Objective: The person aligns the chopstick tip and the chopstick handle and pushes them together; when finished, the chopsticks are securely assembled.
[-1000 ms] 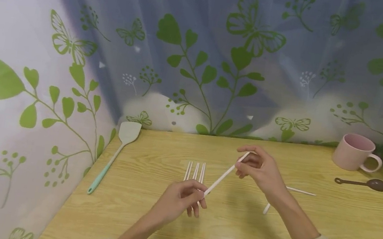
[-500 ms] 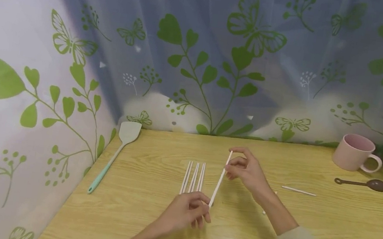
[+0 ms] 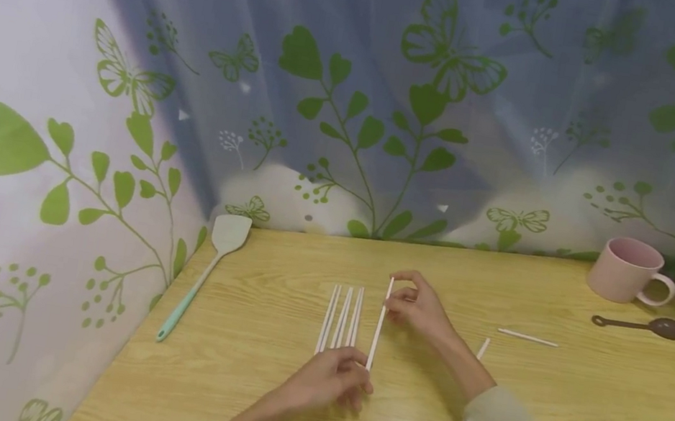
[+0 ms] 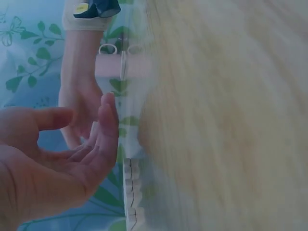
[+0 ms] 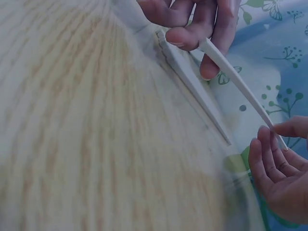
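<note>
My right hand [image 3: 419,310] pinches a white chopstick [image 3: 379,333] between thumb and fingers, near its thin far end. The chopstick slants close over the table in the right wrist view. My left hand [image 3: 331,377] is at the thick near end, fingertips touching it, while in the left wrist view its thumb stands apart from its bent fingers. Just to the left, several white chopsticks [image 3: 341,316] lie side by side in pairs, their near ends partly hidden behind the left hand. Two more lie at right: one chopstick [image 3: 528,337] crosswise, another chopstick [image 3: 483,347] partly covered by the right forearm.
On the wooden table [image 3: 274,281], a turner [image 3: 203,278] with a mint handle lies along the left edge. A pink mug [image 3: 625,269] stands at the back right, with a brown spoon [image 3: 641,326] before it. Patterned curtain cloth [image 3: 354,97] hangs behind and to the left.
Both hands have brought the chopstick down and turned it from a slant to nearly parallel with the row. The right hand moved left and nearer; the left thumb has come away from the chopstick.
</note>
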A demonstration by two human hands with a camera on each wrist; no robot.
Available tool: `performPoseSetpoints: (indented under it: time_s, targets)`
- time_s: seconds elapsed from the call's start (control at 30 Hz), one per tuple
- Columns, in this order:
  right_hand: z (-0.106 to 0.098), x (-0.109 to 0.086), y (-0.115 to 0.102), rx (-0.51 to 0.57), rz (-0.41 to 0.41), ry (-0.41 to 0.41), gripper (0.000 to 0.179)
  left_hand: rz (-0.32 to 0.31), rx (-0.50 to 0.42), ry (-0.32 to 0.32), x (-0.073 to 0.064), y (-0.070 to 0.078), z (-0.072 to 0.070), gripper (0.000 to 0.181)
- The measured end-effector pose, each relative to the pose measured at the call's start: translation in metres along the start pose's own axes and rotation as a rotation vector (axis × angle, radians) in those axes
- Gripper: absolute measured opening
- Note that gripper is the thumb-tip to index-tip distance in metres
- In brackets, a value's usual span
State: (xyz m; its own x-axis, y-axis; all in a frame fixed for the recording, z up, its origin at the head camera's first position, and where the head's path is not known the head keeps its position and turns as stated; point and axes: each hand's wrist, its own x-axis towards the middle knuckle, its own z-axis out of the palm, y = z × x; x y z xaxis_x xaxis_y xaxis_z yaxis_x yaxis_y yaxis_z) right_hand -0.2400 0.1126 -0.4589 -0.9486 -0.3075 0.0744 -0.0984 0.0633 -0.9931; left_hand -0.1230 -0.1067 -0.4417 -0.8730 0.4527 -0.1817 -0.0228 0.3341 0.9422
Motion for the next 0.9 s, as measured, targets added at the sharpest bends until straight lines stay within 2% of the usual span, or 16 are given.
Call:
performPoseSetpoints:
  time_s: [0.17, 0.43, 0.9]
  targets:
    - [0.000, 0.002, 0.011, 0.027, 0.051, -0.010, 0.059, -0.039, -0.008, -0.033, 0.000, -0.002, 0.001, 0.052]
    - [0.003, 0.007, 0.014, 0.014, 0.058, 0.003, 0.059, -0.071, 0.008, -0.023, 0.002, -0.003, 0.003, 0.069]
    - [0.009, 0.013, 0.013, -0.078, 0.075, 0.011, 0.055, -0.061, 0.029, -0.025, 0.004, -0.001, 0.002, 0.065]
